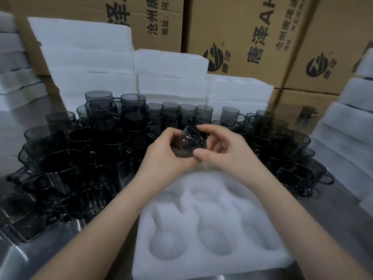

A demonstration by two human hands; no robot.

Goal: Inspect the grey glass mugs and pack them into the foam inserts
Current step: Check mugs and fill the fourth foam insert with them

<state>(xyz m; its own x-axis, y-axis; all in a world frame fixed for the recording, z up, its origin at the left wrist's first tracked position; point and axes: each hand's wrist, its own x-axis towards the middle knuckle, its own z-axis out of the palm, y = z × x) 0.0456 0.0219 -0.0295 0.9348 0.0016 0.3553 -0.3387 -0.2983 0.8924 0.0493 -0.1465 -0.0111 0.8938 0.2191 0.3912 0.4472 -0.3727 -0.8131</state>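
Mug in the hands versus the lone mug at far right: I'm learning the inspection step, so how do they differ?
The held mug is tipped on its side; the lone mug stands upright. The held mug is gripped by the left hand and right hand; the lone mug sits untouched near the cardboard boxes. Both are grey glass.
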